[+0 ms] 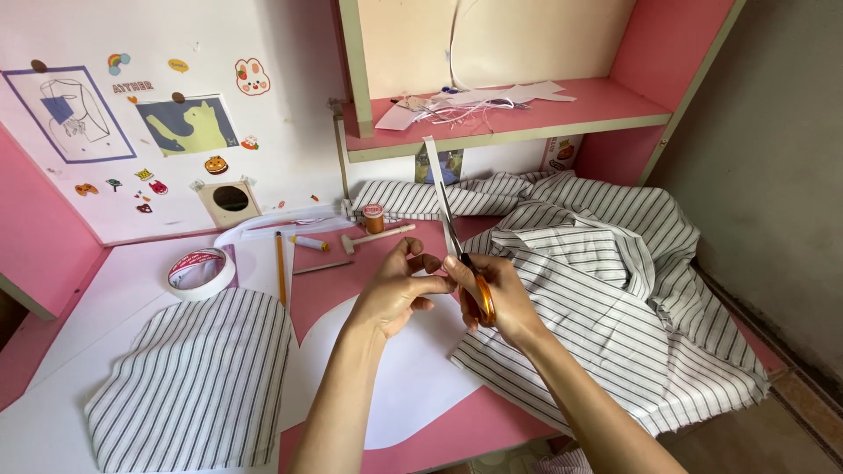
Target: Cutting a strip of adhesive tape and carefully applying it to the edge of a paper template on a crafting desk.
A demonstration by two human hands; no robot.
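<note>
Your right hand (496, 294) has its fingers curled through the orange handles of a pair of scissors (465, 263), gripping them; the blades point up and away from you, towards the pink shelf (527, 118). Your left hand (399, 285) sits just left of the scissors, thumb and fingertips pinched together close by the blades; what they pinch is too small to tell. Both hands hover over a white paper pattern sheet (413, 377) lying on the pink desk (492, 421).

Right of the scissors, a crumpled striped shirt (615, 281) spreads across the desk, its edge just under your right wrist. Left of the scissors, well apart, lies a flat striped fabric piece (198, 377). Beyond that piece, further from you, sits a roll of white tape (200, 272), with a yellow pencil (281, 268) between the roll and the scissors. A small thread spool (374, 218) stands behind the scissors, near the wall.
</note>
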